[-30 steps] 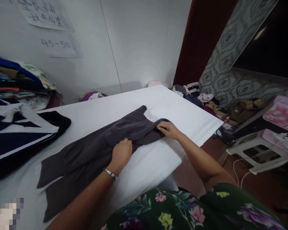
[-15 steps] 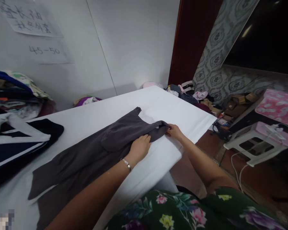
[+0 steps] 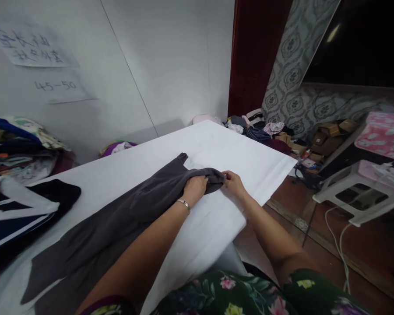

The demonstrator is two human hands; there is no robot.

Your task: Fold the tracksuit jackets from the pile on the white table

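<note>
A dark grey garment (image 3: 144, 192) lies stretched across a white table (image 3: 249, 157). Two long parts, like trouser legs, run toward the lower left. My right hand (image 3: 234, 183) pinches the edge at the garment's right end. My left hand (image 3: 195, 189), with a bracelet at the wrist, is closed on the near edge a little further left. Its fingertips are partly hidden in the cloth, which bunches between the two hands.
Dark clothing with white bands (image 3: 22, 218) lies on the table's left side. Piled clothes (image 3: 16, 144) stand behind it. Beyond the right edge are heaped clothes (image 3: 259, 131), cardboard boxes (image 3: 328, 135) and a stool (image 3: 357, 192) with a white cable.
My left hand has slid its fingers under the garment's near edge and lifted it into a fold. My right hand has shifted slightly left, keeping its pinch.
</note>
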